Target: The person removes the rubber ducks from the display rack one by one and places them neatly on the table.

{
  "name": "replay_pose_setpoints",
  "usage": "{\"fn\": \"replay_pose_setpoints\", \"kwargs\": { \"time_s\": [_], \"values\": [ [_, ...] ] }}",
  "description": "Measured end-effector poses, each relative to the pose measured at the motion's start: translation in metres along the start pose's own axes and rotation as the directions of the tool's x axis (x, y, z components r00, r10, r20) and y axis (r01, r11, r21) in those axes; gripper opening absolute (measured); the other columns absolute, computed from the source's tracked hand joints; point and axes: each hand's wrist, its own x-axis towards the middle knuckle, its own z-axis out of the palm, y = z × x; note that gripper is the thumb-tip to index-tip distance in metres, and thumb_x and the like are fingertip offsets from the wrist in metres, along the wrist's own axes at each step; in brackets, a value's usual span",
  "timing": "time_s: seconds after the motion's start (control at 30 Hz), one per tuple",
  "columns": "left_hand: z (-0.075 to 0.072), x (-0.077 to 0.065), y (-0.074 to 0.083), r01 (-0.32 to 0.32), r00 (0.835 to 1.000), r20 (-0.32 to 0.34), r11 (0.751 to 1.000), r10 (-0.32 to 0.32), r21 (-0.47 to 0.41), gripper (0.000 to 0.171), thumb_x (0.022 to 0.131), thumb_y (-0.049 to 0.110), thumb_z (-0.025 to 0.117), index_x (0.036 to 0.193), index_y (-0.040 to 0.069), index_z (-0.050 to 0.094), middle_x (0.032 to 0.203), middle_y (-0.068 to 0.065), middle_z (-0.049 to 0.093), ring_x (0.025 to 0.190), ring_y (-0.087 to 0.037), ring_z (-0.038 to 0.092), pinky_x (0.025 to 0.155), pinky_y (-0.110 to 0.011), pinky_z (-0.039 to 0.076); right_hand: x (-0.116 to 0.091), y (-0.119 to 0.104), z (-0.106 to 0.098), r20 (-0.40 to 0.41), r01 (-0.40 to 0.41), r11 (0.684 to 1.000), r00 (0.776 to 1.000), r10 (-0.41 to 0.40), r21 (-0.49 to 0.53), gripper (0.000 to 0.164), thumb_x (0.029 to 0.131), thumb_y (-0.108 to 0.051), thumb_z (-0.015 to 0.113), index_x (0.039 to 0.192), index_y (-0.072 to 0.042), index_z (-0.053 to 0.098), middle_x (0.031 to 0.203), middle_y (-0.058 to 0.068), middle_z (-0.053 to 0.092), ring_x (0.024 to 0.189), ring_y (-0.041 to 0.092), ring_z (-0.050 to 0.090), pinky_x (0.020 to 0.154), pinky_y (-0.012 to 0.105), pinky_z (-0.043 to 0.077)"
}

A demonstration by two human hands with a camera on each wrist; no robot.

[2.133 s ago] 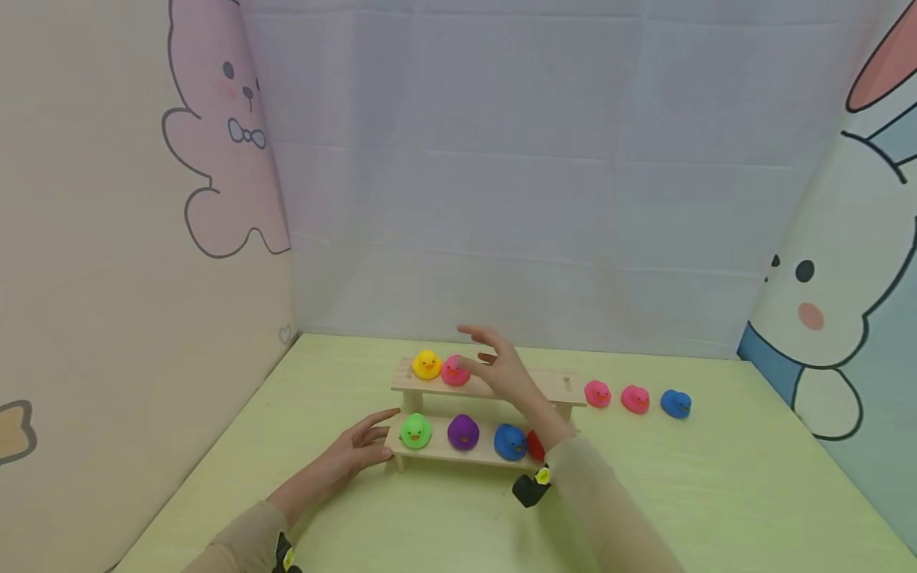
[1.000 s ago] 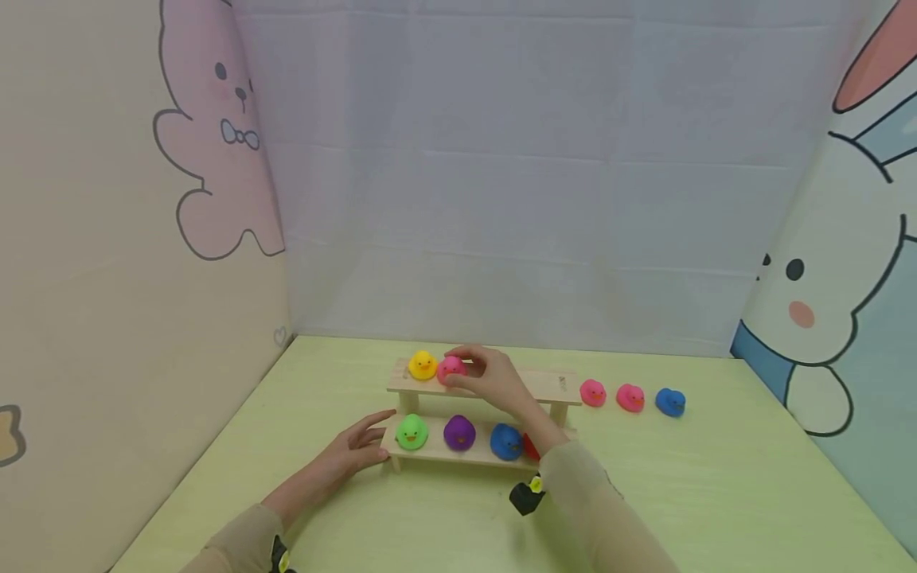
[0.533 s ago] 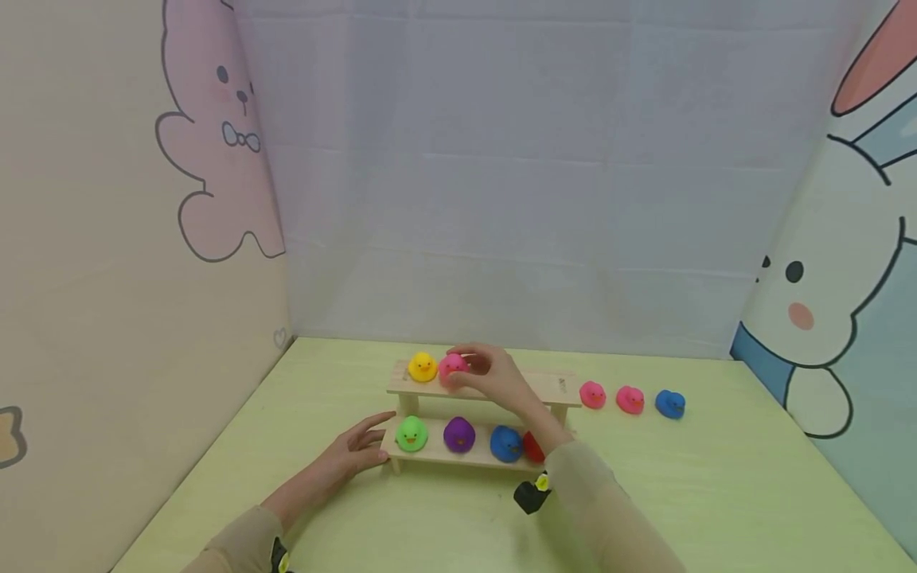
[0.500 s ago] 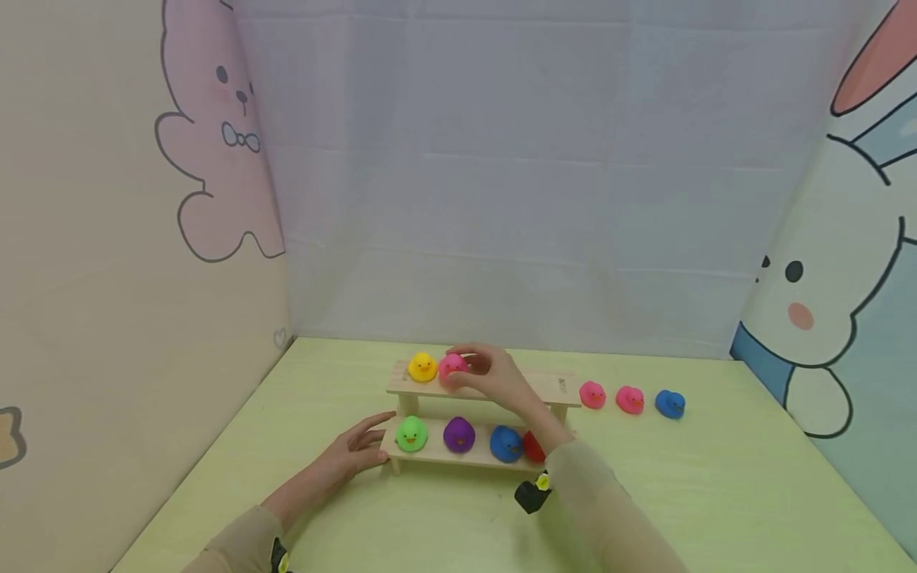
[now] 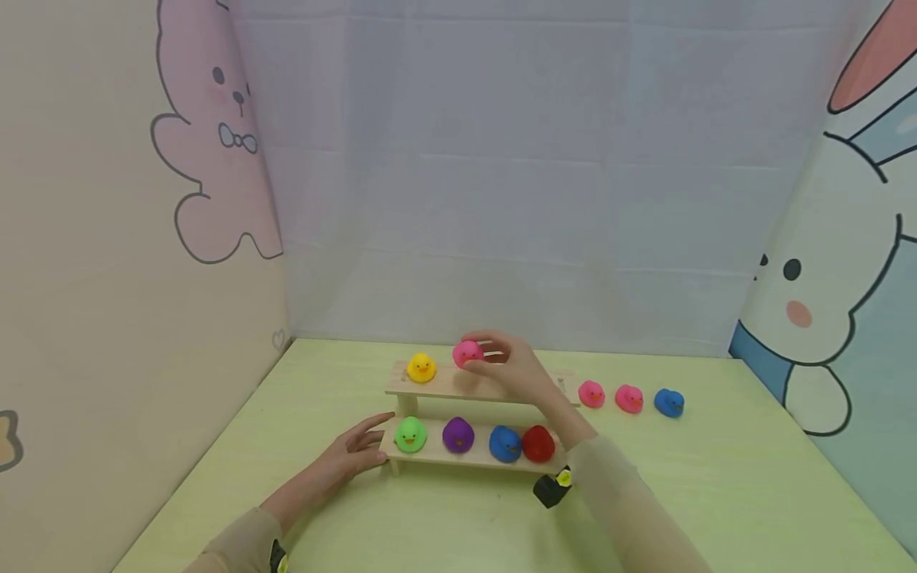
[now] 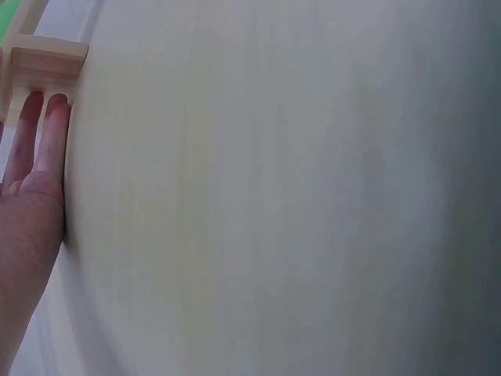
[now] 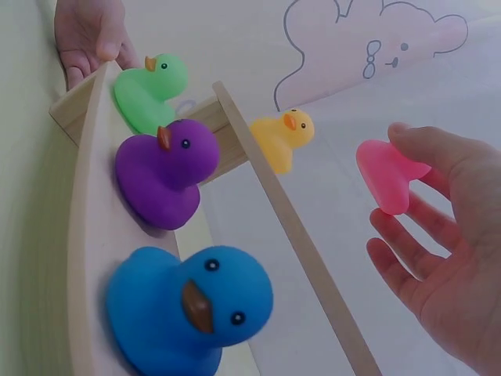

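Observation:
My right hand (image 5: 517, 368) pinches a pink rubber duck (image 5: 468, 354) between thumb and fingers. The duck is raised above the upper step of a two-step wooden stand (image 5: 447, 383). In the right wrist view, the pink duck (image 7: 383, 176) is apart from the upper board. A yellow duck (image 5: 421, 368) sits at that step's left end. On the lower step stand a green duck (image 5: 411, 435), a purple duck (image 5: 458, 435), a blue duck (image 5: 505, 444) and a red duck (image 5: 539, 444). My left hand (image 5: 349, 454) touches the stand's left end, its fingers (image 6: 53, 137) fairly straight.
Two more pink ducks, a nearer one (image 5: 591, 394) and a farther one (image 5: 630, 399), sit on the table right of the stand. Beyond them is another blue duck (image 5: 669, 403). A pale cloth wall (image 5: 458, 191) rises behind the light green table (image 5: 716, 477).
My right hand reached from above the pink duck on the upper step, took hold of it, then lifted it slightly rightward. The red duck shows fully now. My left hand stays at the stand.

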Motion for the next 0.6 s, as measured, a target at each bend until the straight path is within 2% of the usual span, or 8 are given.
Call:
{"fn": "replay_pose_setpoints", "kwargs": {
  "time_s": [0.13,0.37,0.6],
  "values": [
    [0.000,0.000,0.001,-0.009,1.000,0.005,1.000,0.009,0.001,0.065,0.098,0.011,0.059,0.155,0.016,0.027,0.144,-0.020,0.043,0.128,-0.029,0.046,0.104,-0.040,0.039,-0.005,-0.001,-0.013,-0.019,0.048,0.999,0.999,-0.048,0.006,0.044,0.088,-0.022,0.075,0.129,-0.012,0.063,0.125,-0.001,0.061,0.113,0.027,0.057,0.093,0.038,0.050],
    [0.000,0.000,0.002,-0.008,1.000,0.007,1.000,0.008,-0.003,0.065,0.098,0.011,0.059,0.155,0.016,0.027,0.144,-0.020,0.043,0.128,-0.030,0.046,0.104,-0.041,0.038,-0.013,0.001,-0.037,-0.086,0.077,0.997,0.994,-0.075,0.022,0.043,0.087,-0.017,0.076,0.128,-0.014,0.064,0.122,0.002,0.063,0.112,0.024,0.058,0.093,0.034,0.050],
    [0.002,-0.001,0.002,-0.002,1.000,0.003,1.000,0.002,-0.002,0.066,0.098,0.011,0.060,0.155,0.016,0.027,0.144,-0.020,0.043,0.128,-0.030,0.046,0.105,-0.041,0.038,-0.022,0.002,-0.058,-0.116,0.136,0.990,0.985,-0.130,0.045,0.041,0.088,-0.010,0.074,0.128,-0.008,0.063,0.122,0.007,0.063,0.111,0.023,0.058,0.092,0.030,0.050]
  ]
}}
